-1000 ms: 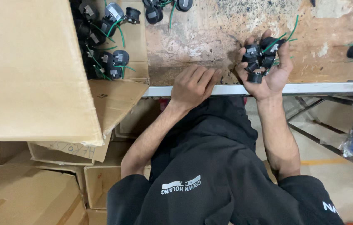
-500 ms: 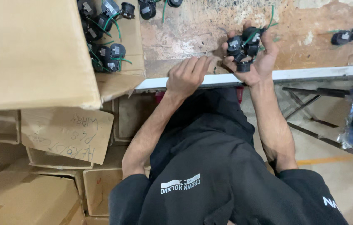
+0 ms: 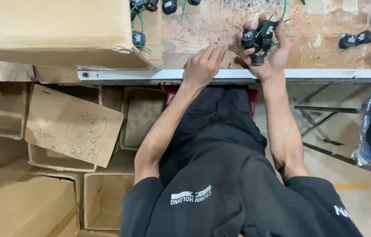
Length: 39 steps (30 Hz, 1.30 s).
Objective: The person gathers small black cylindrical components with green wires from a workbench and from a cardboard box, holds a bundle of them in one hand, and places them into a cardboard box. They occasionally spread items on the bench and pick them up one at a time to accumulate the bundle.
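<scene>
Right hand [image 3: 269,49] palm-up over the worn wooden workbench [image 3: 203,26], fingers curled round a cluster of small black plastic components with green wires [image 3: 259,37], gripped against the palm just past the bench's white metal edge [image 3: 150,74]. Left hand [image 3: 203,66] palm-down on the bench surface beside it, fingers extended and close together, holding nothing, fingertips near the right hand but apart from it. More loose black components [image 3: 357,39] scattered at the far right of the bench, well apart from both hands. At upper left, a large open cardboard box [image 3: 54,30] on the bench, with more wired black parts [image 3: 139,38] inside near its open flap. Below the bench, stacked cardboard cartons [image 3: 71,127] on the floor to the left.
</scene>
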### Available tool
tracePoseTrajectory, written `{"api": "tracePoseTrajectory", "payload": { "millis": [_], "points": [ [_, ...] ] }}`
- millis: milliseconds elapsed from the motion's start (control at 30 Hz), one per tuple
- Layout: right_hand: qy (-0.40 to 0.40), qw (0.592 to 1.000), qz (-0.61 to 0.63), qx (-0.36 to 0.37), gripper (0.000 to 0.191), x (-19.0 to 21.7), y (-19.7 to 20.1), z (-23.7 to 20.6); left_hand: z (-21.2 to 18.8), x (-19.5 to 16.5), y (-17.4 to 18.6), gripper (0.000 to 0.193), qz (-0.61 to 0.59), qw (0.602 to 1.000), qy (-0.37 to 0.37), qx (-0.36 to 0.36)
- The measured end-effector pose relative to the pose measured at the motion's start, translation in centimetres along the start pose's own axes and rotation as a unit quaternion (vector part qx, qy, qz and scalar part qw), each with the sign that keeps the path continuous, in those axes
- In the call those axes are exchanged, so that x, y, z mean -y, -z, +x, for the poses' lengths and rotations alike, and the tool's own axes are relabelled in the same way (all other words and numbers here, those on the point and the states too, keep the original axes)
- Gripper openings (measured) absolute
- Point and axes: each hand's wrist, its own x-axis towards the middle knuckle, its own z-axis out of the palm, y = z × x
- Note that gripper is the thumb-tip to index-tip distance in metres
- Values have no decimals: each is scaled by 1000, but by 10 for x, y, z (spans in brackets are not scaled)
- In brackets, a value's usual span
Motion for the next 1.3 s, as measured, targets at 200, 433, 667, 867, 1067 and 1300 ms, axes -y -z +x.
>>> {"api": "tracePoseTrajectory", "payload": {
  "millis": [200,433,667,867,1067,1300],
  "points": [
    [18,999,25,-25,41,-1,-8,-1,3,-3,4,20,9,1000,-22,1],
    [17,1000,19,-13,39,0,-12,-4,5,-7,4,18,1,1000,-18,-5],
    [20,999,21,-28,41,1,-10,-3,5,-8,4,15,9,1000,-6,-2],
    [22,999,16,-17,39,4,4,-6,-3,-5,-2,13,3,1000,-9,4],
    [45,998,15,-43,39,10,18,-7,-8,-3,-10,17,-17,1000,3,18],
    [37,996,6,-81,40,15,57,-16,-32,6,-20,11,-12,999,-13,48]
  ]
}}
